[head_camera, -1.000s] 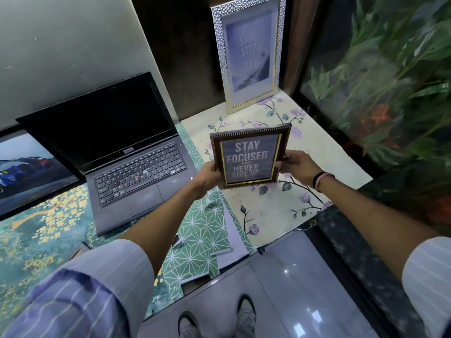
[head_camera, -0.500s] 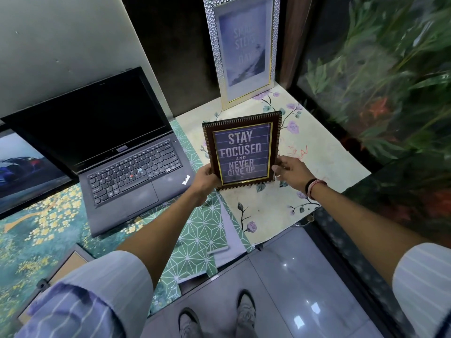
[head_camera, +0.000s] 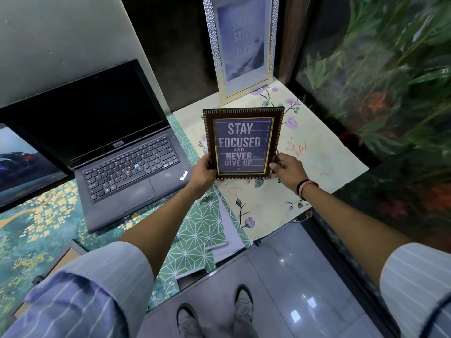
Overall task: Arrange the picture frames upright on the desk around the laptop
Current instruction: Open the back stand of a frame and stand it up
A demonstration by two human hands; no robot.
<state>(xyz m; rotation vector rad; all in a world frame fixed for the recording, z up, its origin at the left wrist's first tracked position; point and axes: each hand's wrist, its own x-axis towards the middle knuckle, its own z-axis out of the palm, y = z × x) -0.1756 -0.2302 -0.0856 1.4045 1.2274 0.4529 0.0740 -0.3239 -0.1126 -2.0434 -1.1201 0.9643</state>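
A small brown frame [head_camera: 243, 142] reading "STAY FOCUSED AND NEVER GIVE UP" stands upright on the floral paper, right of the open black laptop [head_camera: 114, 147]. My left hand [head_camera: 203, 170] grips its lower left edge and my right hand [head_camera: 286, 169] holds its lower right corner. Behind it a tall silver frame [head_camera: 240, 45] leans upright against the dark back wall. A frame with a car picture [head_camera: 22, 162] stands left of the laptop. Another frame [head_camera: 56, 264] lies face down near the front left edge, partly hidden by my sleeve.
The desk [head_camera: 324, 152] is covered with patterned papers, green at left and cream floral at right. A glass panel with plants [head_camera: 380, 89] bounds the right side. The grey wall [head_camera: 61, 40] rises behind the laptop. My shoes [head_camera: 214, 315] stand on the tiled floor below the desk edge.
Both hands carried the small brown frame forward and tipped it from a tilted hold to upright, its base now down at the paper.
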